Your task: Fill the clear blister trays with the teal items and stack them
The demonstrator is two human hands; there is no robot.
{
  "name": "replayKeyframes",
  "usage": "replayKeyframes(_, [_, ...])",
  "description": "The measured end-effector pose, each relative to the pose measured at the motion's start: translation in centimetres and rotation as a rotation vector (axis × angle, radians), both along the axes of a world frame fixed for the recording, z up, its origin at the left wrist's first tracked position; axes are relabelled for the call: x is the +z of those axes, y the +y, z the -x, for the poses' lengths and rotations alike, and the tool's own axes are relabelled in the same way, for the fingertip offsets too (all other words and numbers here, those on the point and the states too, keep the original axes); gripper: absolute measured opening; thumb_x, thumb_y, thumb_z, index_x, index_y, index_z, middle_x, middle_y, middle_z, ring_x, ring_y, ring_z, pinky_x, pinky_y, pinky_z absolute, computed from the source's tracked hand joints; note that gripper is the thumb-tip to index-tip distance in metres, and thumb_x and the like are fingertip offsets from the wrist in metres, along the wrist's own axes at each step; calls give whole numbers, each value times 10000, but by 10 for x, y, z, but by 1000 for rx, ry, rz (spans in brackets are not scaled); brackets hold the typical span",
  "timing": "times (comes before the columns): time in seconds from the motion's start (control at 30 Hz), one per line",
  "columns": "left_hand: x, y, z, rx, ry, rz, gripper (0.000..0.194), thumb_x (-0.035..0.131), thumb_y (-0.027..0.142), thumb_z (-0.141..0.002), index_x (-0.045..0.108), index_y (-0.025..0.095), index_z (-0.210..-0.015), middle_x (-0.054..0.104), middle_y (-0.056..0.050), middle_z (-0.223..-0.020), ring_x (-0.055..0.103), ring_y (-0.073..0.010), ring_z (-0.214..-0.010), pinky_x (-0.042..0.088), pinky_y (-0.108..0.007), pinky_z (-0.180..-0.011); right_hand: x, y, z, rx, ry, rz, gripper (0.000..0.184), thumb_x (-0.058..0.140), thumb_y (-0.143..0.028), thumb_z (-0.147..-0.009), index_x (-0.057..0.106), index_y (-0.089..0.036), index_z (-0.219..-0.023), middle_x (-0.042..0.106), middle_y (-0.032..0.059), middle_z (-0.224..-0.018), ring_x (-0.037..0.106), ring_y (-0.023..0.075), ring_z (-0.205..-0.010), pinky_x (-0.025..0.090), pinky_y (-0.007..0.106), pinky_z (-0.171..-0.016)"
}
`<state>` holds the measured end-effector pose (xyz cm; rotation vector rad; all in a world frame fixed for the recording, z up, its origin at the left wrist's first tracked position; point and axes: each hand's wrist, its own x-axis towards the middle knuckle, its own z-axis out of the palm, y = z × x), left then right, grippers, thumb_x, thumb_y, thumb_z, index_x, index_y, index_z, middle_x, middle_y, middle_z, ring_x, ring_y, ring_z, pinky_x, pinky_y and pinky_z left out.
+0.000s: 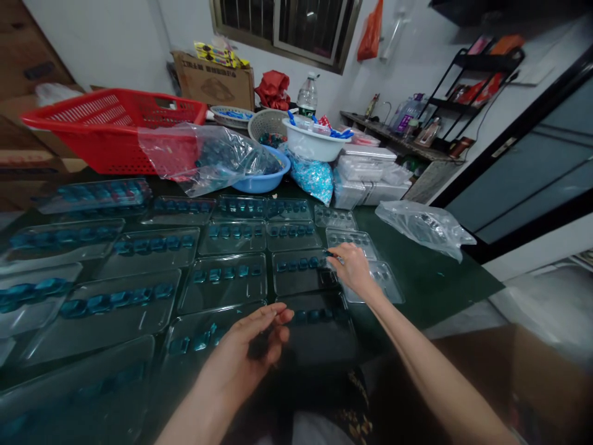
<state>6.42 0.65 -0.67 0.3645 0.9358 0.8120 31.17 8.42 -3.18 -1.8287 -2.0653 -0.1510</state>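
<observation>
Clear plastic blister trays cover the dark green table, most holding rows of teal-blue pieces. My right hand (353,269) pinches a small blue piece (330,253) at the corner of a blister tray (299,272), next to smaller clear trays (352,243). Its wrist passes over another small tray (382,284). My left hand (245,353) hangs with curled, parted fingers just over a blister tray (213,334) and holds nothing visible. A dark tray (315,321) lies between my hands, partly in shadow.
A red plastic basket (111,133) and a clear bag of blue pieces (206,157) stand beyond the trays, beside a blue basin (273,176) and a white bowl (315,142). Stacked white trays (365,176) stand right, near a loose clear bag (421,228).
</observation>
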Motion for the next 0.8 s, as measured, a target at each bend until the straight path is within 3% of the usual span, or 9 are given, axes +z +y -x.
replayKeyframes(0.33, [-1, 1, 3, 43, -22, -3, 201, 600, 118, -698, 638, 81, -893, 620, -136, -932, 589, -159, -707, 416, -180, -470, -8, 8, 13, 50, -239, 138, 198, 445, -212, -834, 626, -180, -761, 564, 65, -791, 458, 205, -803, 290, 299, -676])
replayKeyframes(0.47, [3, 5, 0, 131, -106, 74, 205, 564, 145, -728, 630, 53, -899, 602, -173, -1001, 596, -242, -870, 486, -251, -618, -8, 7, 16, 58, -286, 149, 188, 425, -184, -834, 602, -167, -773, 551, 69, -815, 442, 211, -826, 288, 308, -703])
replayKeyframes(0.53, [4, 6, 0, 158, -201, 116, 266, 545, 207, -752, 611, 39, -948, 575, -200, -1059, 564, -285, -960, 491, -292, -677, -2, 2, 19, 54, -297, 146, 167, 438, -185, -826, 596, -151, -871, 550, 83, -829, 443, 220, -829, 296, 317, -708])
replayKeyframes(0.63, [4, 4, 3, 182, -311, 127, 366, 537, 285, -761, 567, 36, -1029, 533, -225, -1128, 517, -317, -1038, 481, -335, -734, 15, -18, 31, 9, -254, 70, 300, 439, -216, -837, 496, -125, -1117, 546, 110, -887, 444, 238, -842, 310, 346, -719])
replayKeyframes(0.7, [3, 2, 6, 192, -334, 114, 383, 531, 304, -763, 551, 50, -1049, 529, -224, -1134, 507, -319, -1053, 474, -356, -758, 29, -43, 48, 41, -119, -24, 334, 427, -238, -854, 449, -152, -1175, 549, 102, -923, 450, 233, -859, 320, 359, -744])
replayKeyframes(0.8, [4, -1, 6, 185, -353, 101, 377, 501, 357, -774, 555, 84, -1029, 569, -196, -1068, 528, -307, -1025, 469, -388, -776, 45, -85, 84, 320, 141, -14, 200, 431, -249, -864, 543, -208, -1024, 571, 53, -890, 477, 191, -838, 334, 342, -767])
